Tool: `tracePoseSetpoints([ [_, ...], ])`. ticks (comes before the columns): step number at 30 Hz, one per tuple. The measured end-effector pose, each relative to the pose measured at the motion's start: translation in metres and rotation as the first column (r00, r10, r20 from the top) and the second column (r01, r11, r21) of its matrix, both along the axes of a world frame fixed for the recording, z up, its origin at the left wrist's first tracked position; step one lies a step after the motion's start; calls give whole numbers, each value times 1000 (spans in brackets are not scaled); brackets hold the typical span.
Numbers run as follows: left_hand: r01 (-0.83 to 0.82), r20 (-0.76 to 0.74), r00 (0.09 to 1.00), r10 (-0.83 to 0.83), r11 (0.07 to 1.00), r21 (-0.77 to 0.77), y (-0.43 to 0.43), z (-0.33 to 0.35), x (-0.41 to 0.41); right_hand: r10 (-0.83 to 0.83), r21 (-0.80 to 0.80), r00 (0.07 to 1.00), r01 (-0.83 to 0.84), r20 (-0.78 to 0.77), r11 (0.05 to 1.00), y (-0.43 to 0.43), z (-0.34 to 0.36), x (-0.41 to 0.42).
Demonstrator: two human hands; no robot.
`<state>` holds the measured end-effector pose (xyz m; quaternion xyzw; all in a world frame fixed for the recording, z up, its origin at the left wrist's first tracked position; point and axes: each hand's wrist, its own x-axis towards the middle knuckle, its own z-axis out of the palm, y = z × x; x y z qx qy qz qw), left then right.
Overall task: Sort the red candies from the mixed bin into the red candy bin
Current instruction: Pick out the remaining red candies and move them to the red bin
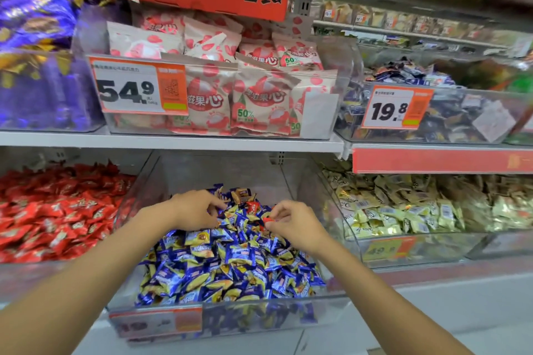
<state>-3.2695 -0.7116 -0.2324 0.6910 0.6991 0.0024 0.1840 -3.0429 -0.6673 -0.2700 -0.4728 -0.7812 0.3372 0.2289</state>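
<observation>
Your right hand (291, 225) pinches a red candy (267, 220) between thumb and fingertips, just above the blue pile in the mixed bin (230, 317). Your left hand (199, 209) curls into the pile; whether it grips anything cannot be told. These wrapped pieces look light, crinkly and slick, so pinch across the body, not the wrapper ends. The red candy bin (43, 277) sits just left.

Mixed bin (230, 301): open room above the pile (230, 262), beneath the white shelf (173, 143); clear left side wall (135, 190) stands between it and the adjoining red candy bin (43, 274).
</observation>
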Motion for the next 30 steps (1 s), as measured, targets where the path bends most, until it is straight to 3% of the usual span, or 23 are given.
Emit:
tracePoseSetpoints([
  [8,-85,130,986,102,988,-131,-5,9,-3,-64,-42,987,59,-145,997,12,25,7],
  [11,-163,260,954,147,986,40,1,7,-2,-70,-81,983,57,-169,995,18,28,3],
  [13,-142,226,968,113,983,116,5,0,2,-63,-98,986,48,-151,994,23,29,-4],
  [16,-18,58,998,13,996,89,15,-16,3,-90,-103,990,78,-110,992,34,26,-20],
  [19,-4,-52,999,5,1000,27,18,-19,-2,-124,-94,991,118,-58,989,46,16,-37],
  [23,-6,-25,1000,5,999,-53,17,-16,-4,-28,-91,999,32,47,995,52,-10,-55],
  [30,-81,-20,996,84,988,135,15,-21,-9,27,-141,1000,-25,15,990,49,-9,-50],
])
